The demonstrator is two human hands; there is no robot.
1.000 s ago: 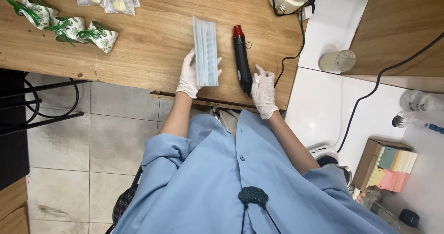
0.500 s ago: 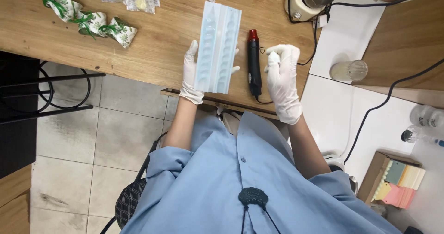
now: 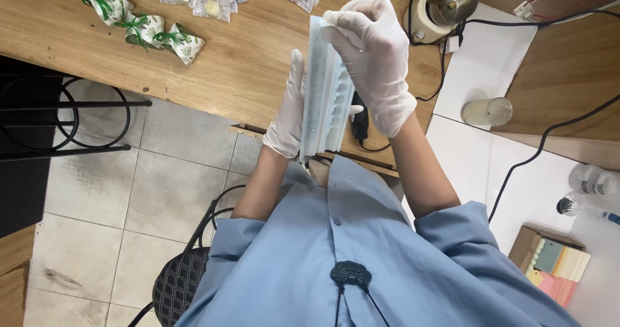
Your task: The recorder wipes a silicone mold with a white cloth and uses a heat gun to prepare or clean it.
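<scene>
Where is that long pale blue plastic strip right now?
In the head view, the pale blue strip is lifted above the wooden table, held between the left hand and right hand, in front of the black tool.

matt wooden table (image 3: 245, 62), glossy translucent plastic tray (image 3: 326, 88).

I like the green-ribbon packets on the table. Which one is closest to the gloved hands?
The rightmost packet, at the end of the row of three, lies nearest the left hand; the other two sit farther left.
</scene>
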